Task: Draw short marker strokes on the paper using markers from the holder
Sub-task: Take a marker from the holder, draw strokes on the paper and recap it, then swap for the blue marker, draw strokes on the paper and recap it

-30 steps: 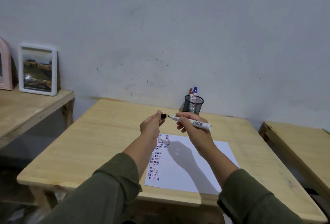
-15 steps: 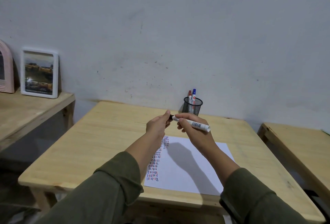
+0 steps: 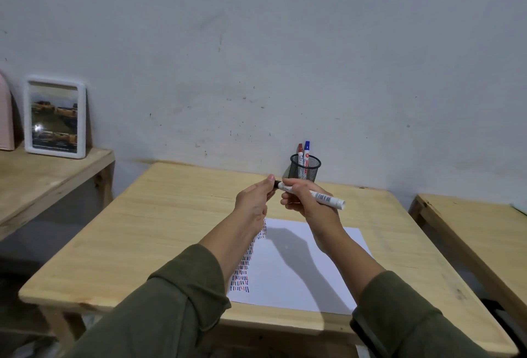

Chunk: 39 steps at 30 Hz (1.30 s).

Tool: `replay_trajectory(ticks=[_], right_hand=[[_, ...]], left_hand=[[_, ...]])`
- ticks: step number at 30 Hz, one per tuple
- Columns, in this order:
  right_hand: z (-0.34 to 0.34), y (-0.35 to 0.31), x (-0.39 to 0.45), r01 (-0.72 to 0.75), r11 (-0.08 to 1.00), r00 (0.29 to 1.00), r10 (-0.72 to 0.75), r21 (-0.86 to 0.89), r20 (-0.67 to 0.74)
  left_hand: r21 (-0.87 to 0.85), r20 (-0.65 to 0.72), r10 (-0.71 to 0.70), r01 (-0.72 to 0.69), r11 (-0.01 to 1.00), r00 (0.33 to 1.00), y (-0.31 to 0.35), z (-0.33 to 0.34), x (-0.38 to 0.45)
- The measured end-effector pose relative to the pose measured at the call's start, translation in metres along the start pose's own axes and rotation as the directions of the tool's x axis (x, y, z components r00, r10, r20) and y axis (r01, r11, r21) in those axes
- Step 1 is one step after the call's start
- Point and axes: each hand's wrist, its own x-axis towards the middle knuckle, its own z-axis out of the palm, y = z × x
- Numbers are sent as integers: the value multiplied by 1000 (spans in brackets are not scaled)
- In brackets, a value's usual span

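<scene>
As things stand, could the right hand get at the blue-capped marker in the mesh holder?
Probably not at once: the right hand is shut on a white marker, though the blue-capped marker stands clear above the rim of the mesh holder just beyond, with nothing between.

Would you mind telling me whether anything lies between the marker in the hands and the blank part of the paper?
Nothing visible does: the marker is held above the paper, whose white area below is bare apart from shadow.
</scene>
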Motion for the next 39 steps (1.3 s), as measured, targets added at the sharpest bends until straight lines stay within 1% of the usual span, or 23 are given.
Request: replay_trajectory(ticks=[2, 5, 7, 8, 9, 11, 13, 14, 17, 19, 22, 26, 28, 31, 34, 39], right_hand=[[-9, -2, 3, -28, 999, 994, 26, 22, 110], [-24, -7, 11, -131, 980, 960, 89, 148, 266], [-32, -12, 17, -193, 967, 937, 131, 165, 324], [-35, -14, 20, -203, 968, 936, 146, 151, 321], [-37, -14, 25, -194, 974, 945, 153, 119, 287], [-42, -14, 39, -151, 988, 973, 143, 29, 180], [-49, -14, 58, -111, 993, 989, 115, -51, 96], [-54, -16, 68, -90, 992, 993, 96, -92, 64], [-71, -22, 103, -9, 967, 999, 0, -256, -36], [-80, -28, 128, 20, 931, 994, -58, -364, -94], [-90, -28, 164, 32, 897, 984, -106, -441, -143], [-99, -13, 202, 42, 828, 979, -146, -559, -144], [-99, -5, 213, 62, 780, 975, -180, -623, -127], [-97, 8, 223, 95, 707, 976, -205, -701, -74], [-97, 20, 230, 71, 659, 988, -150, -749, -38], [-97, 39, 232, 32, 585, 999, -51, -811, 3]], left_hand=[[25, -20, 52, -52, 998, 998, 3, 2, 5], [89, -37, 116, -112, 990, 993, 15, 6, 18], [158, 29, 130, -133, 978, 991, 23, 14, 27], [199, 74, 130, -143, 970, 989, 26, 19, 32], [233, 117, 125, -150, 961, 985, 30, 25, 36], [268, 190, 115, -164, 949, 975, 35, 39, 46], [307, 197, 108, -166, 937, 974, 40, 51, 58], [360, 189, 114, -177, 916, 975, 41, 56, 66], [572, 140, 155, -208, 793, 978, 38, 66, 95], [664, 126, 187, -223, 713, 974, 36, 71, 112], [786, 178, 253, -292, 545, 951, 32, 79, 134], [878, 219, 253, -304, 371, 942, 22, 84, 159], [894, 236, 251, -311, 322, 939, 18, 84, 168], [899, 248, 238, -315, 305, 939, 12, 81, 177], [894, 263, 226, -325, 307, 938, 7, 79, 184], [894, 255, 250, -326, 307, 934, 5, 77, 190]])
